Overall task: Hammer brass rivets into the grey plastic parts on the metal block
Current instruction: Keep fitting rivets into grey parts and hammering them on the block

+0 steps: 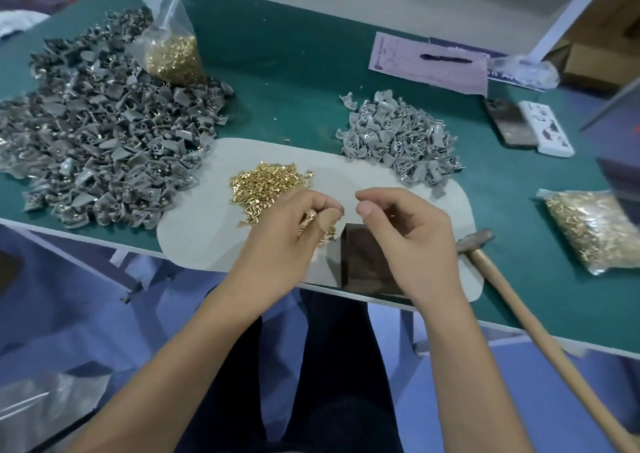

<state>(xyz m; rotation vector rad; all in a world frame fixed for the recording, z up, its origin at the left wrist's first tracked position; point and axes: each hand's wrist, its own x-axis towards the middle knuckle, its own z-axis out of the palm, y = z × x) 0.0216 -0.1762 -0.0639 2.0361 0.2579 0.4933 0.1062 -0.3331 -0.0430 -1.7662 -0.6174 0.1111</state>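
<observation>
Left hand is curled over the near edge of the loose brass rivets, fingers bent round a small clutch of them; a few glint between thumb and fingers. Right hand hovers just beside it, thumb and forefinger drawn together as if pinching something tiny, though whether a rivet sits between them is too small to tell. Directly under the right hand and slightly toward the body lies the dark metal block, resting on a pale mat on the desk. No grey part shows on the block from here.

Beyond the right hand, a little outward, sits the smaller heap of grey plastic parts; far out past the left hand spreads a darker, larger heap, seemingly already riveted. The hammer lies just outside the right wrist, handle running back toward the body.

Rivets look light, hard and slick, likely to roll or spill, so each is best pinched by its shank, head up. Plastic parts seem light and stiff, probably best held by their flat wings. Sealed bags of rivets wait further right.
</observation>
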